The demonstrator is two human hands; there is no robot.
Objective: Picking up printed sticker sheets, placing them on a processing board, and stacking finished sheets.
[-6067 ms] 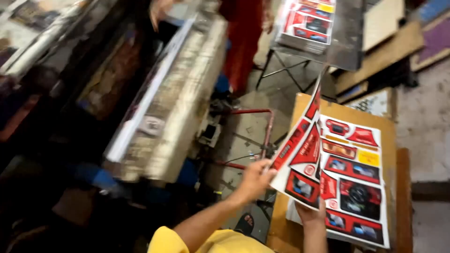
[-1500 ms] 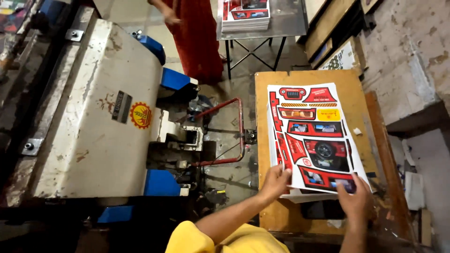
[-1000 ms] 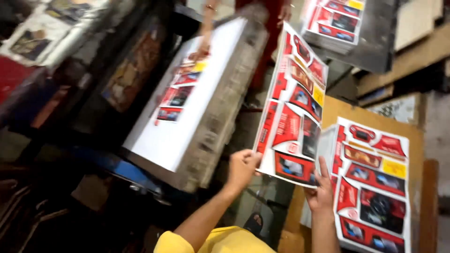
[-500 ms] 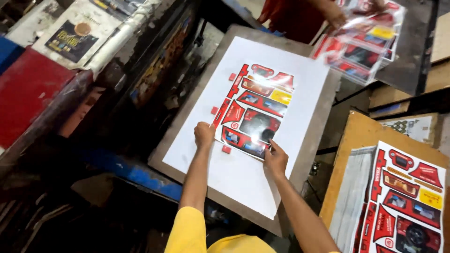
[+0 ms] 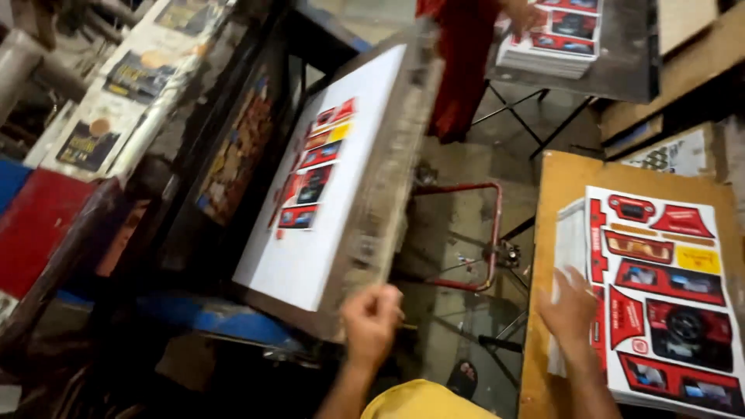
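Left hand (image 5: pixel 371 320): grip clenched, empty, at near edge of the tilted press platen (image 5: pixel 341 178). On the platen's white face, one red printed sheet (image 5: pixel 314 167), left of centre. Right hand (image 5: pixel 570 306): fingers spread, grip released, resting on left edge of the stack of printed sheets (image 5: pixel 660 287) on the wooden bench (image 5: pixel 555 178), right. Far: a second stack (image 5: pixel 555 39) on a metal stand, a person in red beside it.

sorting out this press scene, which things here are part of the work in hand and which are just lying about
In hand:
- left hand, by the press plate's edge
- right hand, on the stack of printed sheets
- printed sheet on the white press plate

Lying about:
- dark labels, far left
- red metal frame
- another person's sheet pile
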